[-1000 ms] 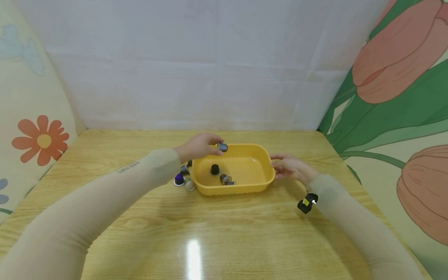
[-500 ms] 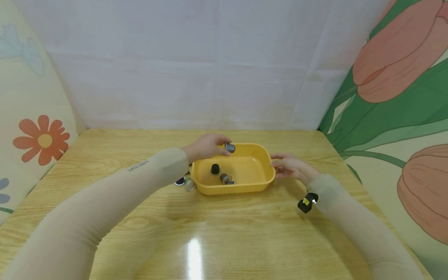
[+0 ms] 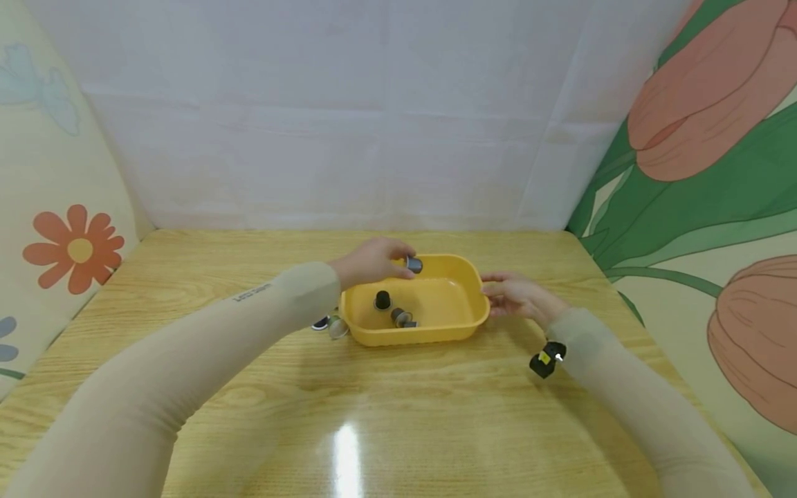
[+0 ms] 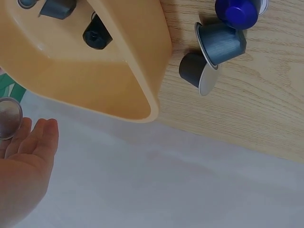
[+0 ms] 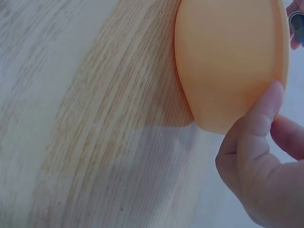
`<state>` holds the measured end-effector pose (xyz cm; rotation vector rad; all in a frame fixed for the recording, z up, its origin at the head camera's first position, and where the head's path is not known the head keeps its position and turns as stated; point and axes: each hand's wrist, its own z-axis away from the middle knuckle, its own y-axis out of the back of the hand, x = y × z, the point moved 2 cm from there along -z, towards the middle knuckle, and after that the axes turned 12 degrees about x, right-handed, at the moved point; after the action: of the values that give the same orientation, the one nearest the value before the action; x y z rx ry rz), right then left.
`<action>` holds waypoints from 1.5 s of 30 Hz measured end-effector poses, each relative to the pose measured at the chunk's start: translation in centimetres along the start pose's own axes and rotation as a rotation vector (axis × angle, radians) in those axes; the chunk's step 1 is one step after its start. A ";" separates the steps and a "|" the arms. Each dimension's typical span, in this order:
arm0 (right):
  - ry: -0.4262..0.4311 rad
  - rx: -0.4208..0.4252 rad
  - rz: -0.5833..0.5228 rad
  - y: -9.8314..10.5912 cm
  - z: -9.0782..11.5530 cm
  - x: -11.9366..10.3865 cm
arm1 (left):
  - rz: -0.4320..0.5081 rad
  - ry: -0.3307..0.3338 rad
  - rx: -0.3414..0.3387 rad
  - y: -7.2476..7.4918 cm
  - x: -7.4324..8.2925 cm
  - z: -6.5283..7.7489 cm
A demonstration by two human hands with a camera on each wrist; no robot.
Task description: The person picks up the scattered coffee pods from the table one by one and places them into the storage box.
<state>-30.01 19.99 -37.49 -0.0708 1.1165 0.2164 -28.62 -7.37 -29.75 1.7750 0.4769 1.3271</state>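
Note:
In the head view my left hand (image 3: 376,261) pinches a blue-grey coffee capsule (image 3: 414,264) over the back part of a yellow plastic bin (image 3: 405,337). The silver lid of that same capsule (image 4: 9,118) shows at the edge of the left wrist view. Inside the bin are a black capsule (image 3: 382,300), standing lid down, and a few more dark capsules lying near the front wall. My right hand (image 3: 513,297) touches the bin's right end from outside. In the right wrist view its fingers (image 5: 256,128) lie against the outer wall, close to the rim.
Left of the bin, several capsules lie on the wooden table (image 3: 261,415), partly hidden by the left arm in the head view. The left wrist view shows a purple one (image 4: 236,13), a blue-grey one (image 4: 230,42) and a dark one (image 4: 191,69). A white sheet (image 3: 373,138) hangs behind.
My left hand has moved right with the pinched capsule, further over the bin, and its sleeve now covers more of the capsules outside. The right hand and the bin stay in place.

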 end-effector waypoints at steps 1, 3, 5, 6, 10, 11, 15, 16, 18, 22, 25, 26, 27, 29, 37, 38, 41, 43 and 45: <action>0.001 0.000 0.001 0.0 0.0 0.0 | -0.004 -0.004 -0.004 -0.1 0.1 0.0; 0.000 0.003 0.003 0.0 0.1 0.0 | -0.014 -0.015 -0.011 -0.3 0.2 -0.1; 0.001 0.005 0.005 0.0 0.1 0.0 | -0.016 -0.031 -0.018 -0.5 0.2 -0.3; 0.002 0.005 0.005 -0.1 0.1 0.0 | -0.020 -0.040 -0.021 -0.7 0.2 -0.3; 0.004 0.000 0.003 0.0 0.0 0.1 | -0.037 -0.068 -0.032 -1.2 0.3 -0.4; 0.004 0.000 0.001 0.0 -0.1 0.1 | -0.042 -0.072 -0.033 -1.2 0.4 -0.4; 0.002 0.000 0.000 0.0 0.0 0.1 | -0.049 -0.072 -0.041 -1.3 0.8 -0.3; 0.000 0.002 0.000 0.0 -0.1 0.1 | -0.048 -0.070 -0.042 -1.4 0.8 -0.3; 0.001 0.004 0.002 0.1 -0.1 0.2 | -0.055 -0.071 -0.042 -1.5 0.9 -0.4; 0.002 0.002 0.004 0.1 -0.1 0.2 | -0.063 -0.068 -0.046 -1.8 1.2 -0.5; 0.000 0.004 0.004 0.1 0.0 0.2 | -0.052 -0.060 -0.052 -2.0 1.5 -0.4; 0.001 0.004 0.006 0.1 0.0 0.1 | -0.045 -0.057 -0.054 -2.0 1.6 -0.4; 0.000 0.005 0.007 0.1 0.0 0.1 | -0.033 -0.050 -0.056 -2.1 1.7 -0.3; -0.001 0.007 0.009 0.1 0.1 0.1 | -0.018 -0.042 -0.060 -2.2 1.8 -0.3; 0.003 0.006 0.011 0.1 0.1 0.2 | -0.010 -0.048 -0.082 -2.7 2.1 -0.6; 0.004 0.006 0.010 0.1 0.1 0.2 | -0.013 -0.052 -0.083 -2.8 2.1 -0.6; 0.003 0.013 0.008 0.1 0.1 0.2 | -0.019 -0.057 -0.089 -3.0 2.2 -0.6; 0.003 0.014 0.008 0.0 0.1 0.2 | -0.022 -0.056 -0.092 -3.1 2.2 -0.7; 0.001 0.012 0.003 0.0 0.1 0.2 | -0.022 -0.054 -0.097 -3.2 2.2 -0.7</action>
<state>-29.87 20.06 -37.62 -0.0581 1.1194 0.2125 -27.89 -3.66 -30.97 1.7157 0.3951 1.2630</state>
